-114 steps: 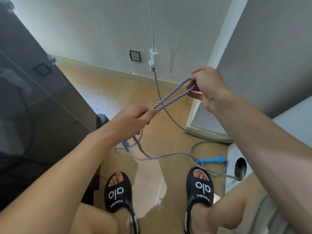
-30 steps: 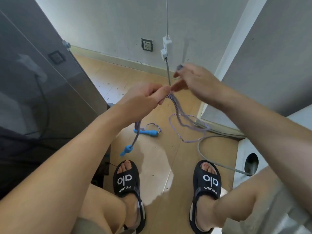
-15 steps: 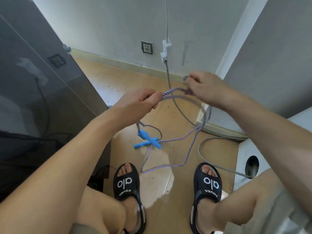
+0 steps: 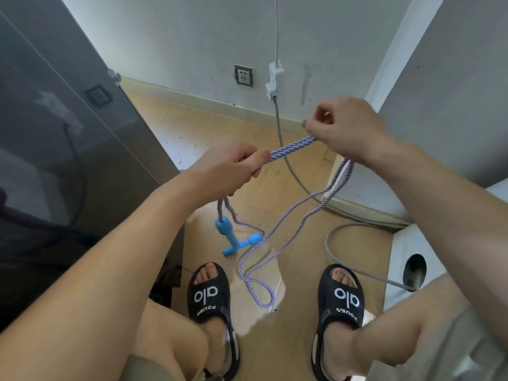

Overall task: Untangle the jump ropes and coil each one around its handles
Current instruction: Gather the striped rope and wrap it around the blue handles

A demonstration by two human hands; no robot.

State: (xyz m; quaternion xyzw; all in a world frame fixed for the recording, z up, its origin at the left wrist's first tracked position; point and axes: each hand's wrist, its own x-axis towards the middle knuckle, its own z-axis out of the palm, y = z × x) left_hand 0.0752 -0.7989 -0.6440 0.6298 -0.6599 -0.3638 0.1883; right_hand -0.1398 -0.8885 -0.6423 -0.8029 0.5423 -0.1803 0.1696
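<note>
My left hand (image 4: 233, 167) was curled tight around a bundle of purple-and-white jump rope (image 4: 291, 147), thumb laid along the strands where they left my fist. My right hand (image 4: 347, 130) pinched the other end of that same short, taut stretch, fingers folded down over it and knuckles up, so the doubled strands ran straight between my two fists, rising toward the right one. Below my right hand a long loop of the rope (image 4: 277, 243) hung down and curled into a small ring just above the wooden floor (image 4: 192, 127), between my two black sandals (image 4: 210, 295). Below my left hand two strands dropped to the blue handles (image 4: 233, 237), which dangled crossed over one another, one pointing down and the other slanting out beneath it; I could not tell whether the lower one touched the floor. Beyond my right hand a grey cable (image 4: 291, 166) ran down from a white plug (image 4: 275, 81) on the wall, passed behind the taut rope and swept along the floor toward a round hole (image 4: 413, 270) in the white panel beside my right knee; what lay inside that hole was too dark to make out.
</note>
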